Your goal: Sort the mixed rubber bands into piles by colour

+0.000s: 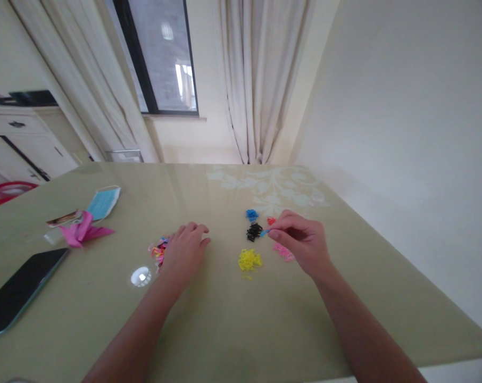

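Between the thumb and forefinger of my right hand is a small blue rubber band. It is held just right of a black pile of bands. A blue pile lies behind the black one, and a yellow pile in front. My right hand partly covers a red pile and a pink pile. My left hand is open, palm down with fingers loosely bent, partly hiding a mixed multicoloured pile.
A black-screened phone lies at the left of the table. Beyond it are a pink folded paper shape and a blue face mask. A bright light reflection shows near my left forearm. A wall borders the right side.
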`<state>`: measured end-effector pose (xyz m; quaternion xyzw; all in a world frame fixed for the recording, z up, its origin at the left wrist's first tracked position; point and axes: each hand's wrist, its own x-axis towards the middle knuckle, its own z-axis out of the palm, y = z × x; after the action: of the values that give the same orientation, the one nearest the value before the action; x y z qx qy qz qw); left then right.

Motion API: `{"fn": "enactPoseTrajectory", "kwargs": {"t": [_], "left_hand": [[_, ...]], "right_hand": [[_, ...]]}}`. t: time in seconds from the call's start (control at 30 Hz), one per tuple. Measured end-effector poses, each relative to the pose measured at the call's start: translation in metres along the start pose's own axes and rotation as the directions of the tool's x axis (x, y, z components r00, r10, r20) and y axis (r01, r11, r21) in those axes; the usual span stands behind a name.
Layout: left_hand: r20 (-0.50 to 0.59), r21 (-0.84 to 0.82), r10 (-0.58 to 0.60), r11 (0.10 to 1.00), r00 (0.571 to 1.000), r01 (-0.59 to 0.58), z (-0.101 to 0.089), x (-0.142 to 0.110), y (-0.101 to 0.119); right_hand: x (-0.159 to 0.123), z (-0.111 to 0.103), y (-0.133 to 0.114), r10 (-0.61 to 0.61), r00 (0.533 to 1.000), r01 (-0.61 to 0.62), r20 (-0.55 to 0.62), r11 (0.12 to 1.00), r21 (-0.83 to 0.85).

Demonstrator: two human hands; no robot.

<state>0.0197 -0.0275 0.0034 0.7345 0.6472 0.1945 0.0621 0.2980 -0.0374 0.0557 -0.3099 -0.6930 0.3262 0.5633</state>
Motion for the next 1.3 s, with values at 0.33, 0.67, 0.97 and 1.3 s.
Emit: {"fn": "enactPoseTrajectory", "kwargs": {"t": [0.33,0.67,0.97,1.3], "left_hand": [[0.227,0.301,-0.132,0.952,0.965,0.059,-0.005,0.002,-0.008],[0.117,0.297,-0.108,0.952,0.987,0.069,0.001,0.004,-0.018],[0.117,0.238,-0.135,0.966,0.984,0.104,0.017,0.011,-0.033],[0.111,0.137,-0.043,0.990,0.993,0.027,0.023,0.018,-0.030]], "right_hand": [[-0.008,0.002,-0.008,-0.128,0.985,0.140,-0.112,0.984,0.111],[-0.008,0.002,-0.004,-0.140,0.982,0.159,-0.129,0.975,0.152],[0.005,-0.008,0.035,-0.060,0.980,0.021,-0.187,0.978,-0.205],[0.031,-0.005,0.094,0.217,0.976,-0.098,0.022,0.527,-0.844]]}}
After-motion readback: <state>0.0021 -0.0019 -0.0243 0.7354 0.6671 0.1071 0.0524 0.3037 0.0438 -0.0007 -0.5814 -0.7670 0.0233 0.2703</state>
